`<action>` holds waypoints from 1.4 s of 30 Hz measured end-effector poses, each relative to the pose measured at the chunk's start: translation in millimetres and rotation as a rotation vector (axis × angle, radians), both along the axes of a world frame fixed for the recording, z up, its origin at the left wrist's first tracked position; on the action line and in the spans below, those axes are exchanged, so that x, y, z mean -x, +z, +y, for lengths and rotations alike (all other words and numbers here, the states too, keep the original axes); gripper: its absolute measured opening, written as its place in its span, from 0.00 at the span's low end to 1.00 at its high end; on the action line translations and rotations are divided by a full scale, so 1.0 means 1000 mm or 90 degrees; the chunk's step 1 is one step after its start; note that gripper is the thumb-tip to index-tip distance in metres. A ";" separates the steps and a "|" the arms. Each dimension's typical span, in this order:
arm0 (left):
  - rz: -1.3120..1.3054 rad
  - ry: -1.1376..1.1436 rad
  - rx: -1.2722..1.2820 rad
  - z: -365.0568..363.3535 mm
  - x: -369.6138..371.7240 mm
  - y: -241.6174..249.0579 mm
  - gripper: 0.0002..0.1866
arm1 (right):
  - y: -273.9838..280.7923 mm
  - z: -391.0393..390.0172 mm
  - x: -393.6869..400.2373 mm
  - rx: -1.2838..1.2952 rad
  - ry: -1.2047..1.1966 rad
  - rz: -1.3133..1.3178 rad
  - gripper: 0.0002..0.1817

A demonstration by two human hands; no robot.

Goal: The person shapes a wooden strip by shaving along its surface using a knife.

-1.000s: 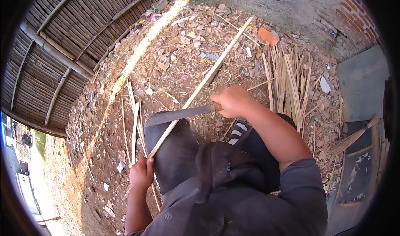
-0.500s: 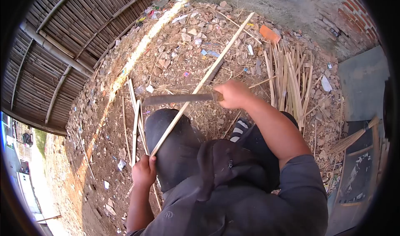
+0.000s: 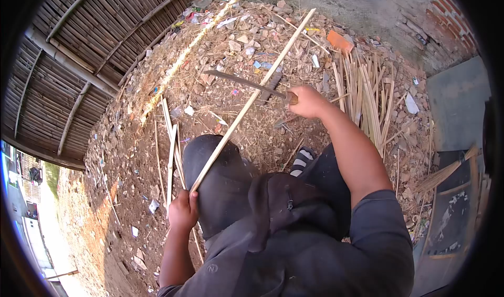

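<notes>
My left hand (image 3: 182, 210) is closed round the near end of a long pale bamboo strip (image 3: 231, 127). The strip slants up and away across my left knee, its far end over the rubble. In my right hand (image 3: 307, 102) is the handle of a machete (image 3: 240, 81), whose dark blade points left and crosses the strip beyond my knee. A dark block (image 3: 271, 87) on the ground lies partly behind the strip and the blade.
Several split strips (image 3: 367, 97) lie in a pile at the right, with an orange brick piece (image 3: 340, 42) beyond them. More thin strips (image 3: 171, 160) lie left of my knee. A bamboo-slat wall (image 3: 79, 50) stands at left; a masonry wall (image 3: 357, 8) is at the back.
The machete has moved forward along the strip, away from me, and its blade has turned edge-on with the tip higher. My right arm has reached out further; my left hand stays at the near end.
</notes>
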State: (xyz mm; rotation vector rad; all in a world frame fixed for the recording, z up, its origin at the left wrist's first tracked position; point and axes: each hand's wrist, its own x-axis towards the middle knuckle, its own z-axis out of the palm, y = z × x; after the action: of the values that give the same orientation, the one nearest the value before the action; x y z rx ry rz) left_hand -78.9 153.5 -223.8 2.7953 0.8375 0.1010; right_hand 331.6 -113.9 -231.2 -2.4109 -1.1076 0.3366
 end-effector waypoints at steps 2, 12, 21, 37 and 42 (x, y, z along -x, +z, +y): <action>-0.014 -0.005 -0.012 0.002 -0.006 0.003 0.23 | 0.010 -0.001 -0.012 -0.002 -0.064 0.020 0.10; -0.015 -0.029 -0.016 0.003 -0.002 0.002 0.22 | 0.028 0.009 0.047 0.046 0.068 -0.129 0.12; -0.005 -0.042 -0.030 0.007 -0.004 0.015 0.24 | 0.026 -0.001 0.023 0.046 -0.033 -0.084 0.12; 0.005 -0.022 -0.020 -0.001 -0.006 0.017 0.21 | 0.035 -0.007 0.022 0.069 -0.094 -0.051 0.11; 0.004 -0.033 -0.017 -0.006 -0.011 0.014 0.21 | 0.024 0.010 0.046 0.043 0.140 -0.244 0.12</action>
State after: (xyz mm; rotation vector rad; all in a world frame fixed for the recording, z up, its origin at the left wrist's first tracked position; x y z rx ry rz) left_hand -67.9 147.8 -210.2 2.8406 0.7701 0.0958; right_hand 285.2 -104.3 -206.9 -2.4810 -1.5561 -0.0252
